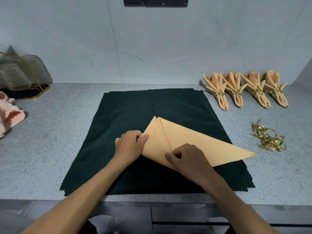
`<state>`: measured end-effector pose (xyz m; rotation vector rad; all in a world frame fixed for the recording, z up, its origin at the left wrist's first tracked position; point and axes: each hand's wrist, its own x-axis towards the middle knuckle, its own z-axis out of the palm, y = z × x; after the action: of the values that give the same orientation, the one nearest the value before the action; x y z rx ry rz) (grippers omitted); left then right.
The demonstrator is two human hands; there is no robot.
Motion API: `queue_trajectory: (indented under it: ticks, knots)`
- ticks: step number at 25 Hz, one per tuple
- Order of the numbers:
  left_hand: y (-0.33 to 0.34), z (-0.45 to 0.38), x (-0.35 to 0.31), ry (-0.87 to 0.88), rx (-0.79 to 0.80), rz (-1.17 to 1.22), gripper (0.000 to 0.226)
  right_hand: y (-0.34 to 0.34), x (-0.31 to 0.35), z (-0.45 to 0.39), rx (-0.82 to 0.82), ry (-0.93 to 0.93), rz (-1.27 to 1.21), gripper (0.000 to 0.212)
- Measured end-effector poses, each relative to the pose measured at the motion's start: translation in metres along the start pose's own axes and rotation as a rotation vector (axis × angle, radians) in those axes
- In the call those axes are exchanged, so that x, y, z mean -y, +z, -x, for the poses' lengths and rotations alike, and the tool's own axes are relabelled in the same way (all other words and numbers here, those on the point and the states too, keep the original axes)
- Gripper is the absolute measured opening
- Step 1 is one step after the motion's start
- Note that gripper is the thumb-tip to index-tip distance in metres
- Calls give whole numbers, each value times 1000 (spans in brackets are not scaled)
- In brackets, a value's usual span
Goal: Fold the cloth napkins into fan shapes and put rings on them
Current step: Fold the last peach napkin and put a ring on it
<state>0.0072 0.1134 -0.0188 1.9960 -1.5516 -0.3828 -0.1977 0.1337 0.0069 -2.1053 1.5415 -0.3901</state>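
Observation:
A peach cloth napkin lies folded into a triangle on a dark green cloth; its left corner is turned up to the peak, its right point still reaches out to the right. My left hand pinches the folded left edge. My right hand pinches the napkin at the bottom of the centre seam. Several finished peach fan napkins with gold rings lie in a row at the back right. A pile of loose gold rings sits to the right of the green cloth.
The speckled grey counter ends at a front edge near me. At the far left are a pink cloth and a sheer bag with gold ribbon on a dark tray. A white wall stands behind.

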Motion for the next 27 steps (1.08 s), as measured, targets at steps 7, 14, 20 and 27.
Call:
queue_trajectory:
  ticks: [7, 14, 20, 27]
  knots:
    - [7, -8, -3, -10, -26, 24, 35, 8, -5, -1, -46, -24, 85, 32]
    - [11, -11, -7, 0, -23, -27, 18, 9, -6, -5, -95, -32, 43, 15]
    - [25, -22, -19, 444, 4, -428, 52, 17, -13, -3, -144, -110, 74, 17]
    - [40, -34, -24, 270, 221, -553, 51, 14, -15, -9, -100, -89, 69, 13]
